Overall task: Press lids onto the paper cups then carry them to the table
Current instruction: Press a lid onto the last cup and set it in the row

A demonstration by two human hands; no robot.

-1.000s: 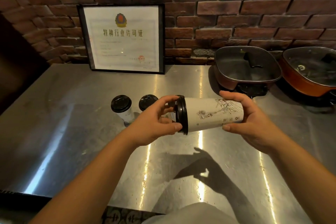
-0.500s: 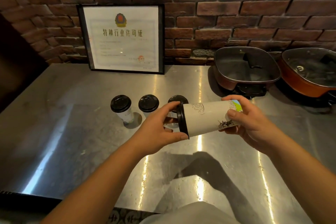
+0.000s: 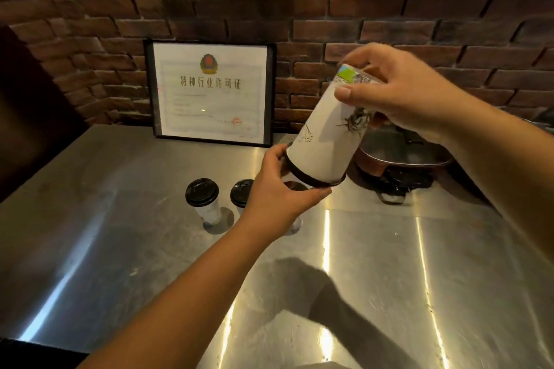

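Counter: brushed stainless-steel countertop (image 3: 120,249) fills the near view, streaked with glare.
Left hand: the left hand (image 3: 275,189) cups the black plastic lid (image 3: 311,178) from below, thumb and fingers curled round its rim.
Right hand: the right hand (image 3: 401,90) pinches the base end of the tall white printed paper cup (image 3: 326,132), thumb on the near wall.
Cup position: held in the air above the counter, between both hands, well clear of the steel.
Axis: long axis steeply tilted — lid end down and left, base up and right, so the cup is nearly inverted.
Risk: if the lid is only half seated, this mouth-down pose could let it pop off; squeezing the thin wall could also buckle it.
Behind: two lidded white paper cups (image 3: 202,199) stand upright; a third seems hidden behind the hand.
Far: a dark lidded electric pan (image 3: 401,153) and a black-framed certificate (image 3: 209,93) against the brick wall.
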